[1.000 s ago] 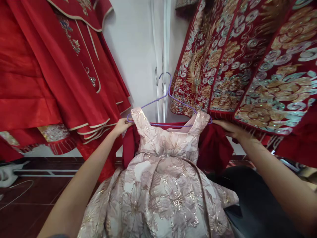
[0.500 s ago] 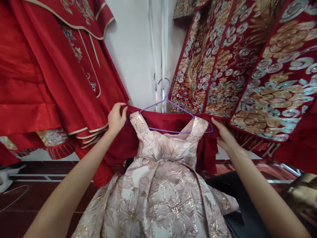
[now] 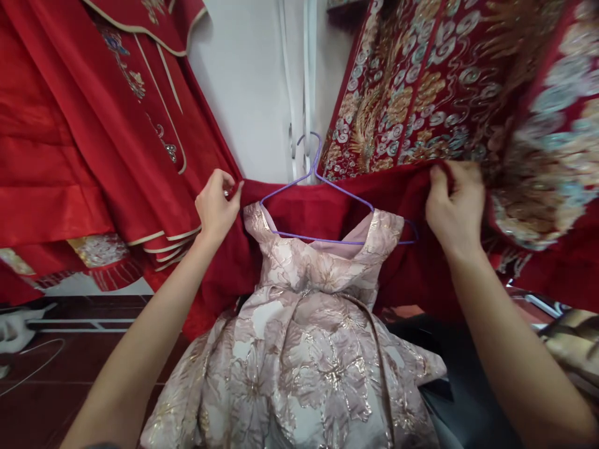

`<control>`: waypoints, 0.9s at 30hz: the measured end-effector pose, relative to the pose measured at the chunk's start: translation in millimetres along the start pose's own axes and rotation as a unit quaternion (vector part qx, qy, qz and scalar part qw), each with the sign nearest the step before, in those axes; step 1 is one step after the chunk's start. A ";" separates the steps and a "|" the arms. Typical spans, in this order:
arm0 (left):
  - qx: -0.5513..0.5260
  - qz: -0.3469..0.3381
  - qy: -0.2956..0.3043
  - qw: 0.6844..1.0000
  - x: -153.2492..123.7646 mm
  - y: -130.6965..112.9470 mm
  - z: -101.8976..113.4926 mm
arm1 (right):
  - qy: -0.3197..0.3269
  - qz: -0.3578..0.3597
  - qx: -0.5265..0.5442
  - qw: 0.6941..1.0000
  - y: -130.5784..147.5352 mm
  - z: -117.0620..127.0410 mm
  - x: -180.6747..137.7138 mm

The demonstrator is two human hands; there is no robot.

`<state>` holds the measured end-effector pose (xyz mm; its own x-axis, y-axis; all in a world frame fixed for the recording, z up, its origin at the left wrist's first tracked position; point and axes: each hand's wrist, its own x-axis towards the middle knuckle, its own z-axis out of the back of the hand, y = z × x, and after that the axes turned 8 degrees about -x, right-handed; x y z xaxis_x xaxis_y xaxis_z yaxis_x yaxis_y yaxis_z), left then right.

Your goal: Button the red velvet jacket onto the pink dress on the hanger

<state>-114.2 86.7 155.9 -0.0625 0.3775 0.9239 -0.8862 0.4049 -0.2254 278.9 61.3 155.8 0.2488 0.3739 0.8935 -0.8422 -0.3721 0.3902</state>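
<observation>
A dark red cloth [image 3: 346, 193] is stretched sideways behind a pale pink floral dress [image 3: 322, 349]. My left hand [image 3: 218, 206] pinches the cloth's upper edge at the left, just beyond the dress strap. On the other side, my right hand [image 3: 456, 202] is closed on the same upper edge, thumb towards me, near the embroidered garment. The dress hangs by its straps from a purple hanger [image 3: 316, 165], whose hook is beside the white pole. Where the cloth passes behind the dress, it is hidden.
Red garments with cream trim [image 3: 154, 118] hang at the left. A red garment with gold and silver embroidery [image 3: 421, 93] hangs at the right. White poles [image 3: 306, 68] stand in front of a pale wall [image 3: 248, 81]. A white cable [image 3: 42, 368] lies on the dark red floor.
My right hand has moved right and up and now grips the cloth's edge, drawing it out wider and higher. The left hand keeps its pinch, slightly higher in view.
</observation>
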 end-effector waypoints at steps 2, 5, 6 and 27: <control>-0.020 -0.013 -0.029 0.999 -9.3 -4.2 4.9 | -0.070 0.021 -0.027 0.997 19.6 14.6 -11.7; -0.049 -0.049 0.127 0.989 -35.2 -6.1 5.7 | -0.001 0.057 -0.073 0.996 35.2 29.4 -47.7; -0.058 -0.050 0.193 0.978 -43.6 -5.1 3.3 | 0.049 0.070 -0.073 0.994 34.8 29.1 -61.5; 0.052 -0.044 0.274 0.959 -49.4 -3.2 -25.1 | 0.251 -0.094 0.087 0.959 42.5 -98.7 -114.5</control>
<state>-96.7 87.6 103.2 0.2406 0.7386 0.6297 -0.9200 0.3804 -0.0946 167.4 86.5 48.1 0.0906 0.7941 0.6009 -0.7014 -0.3775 0.6046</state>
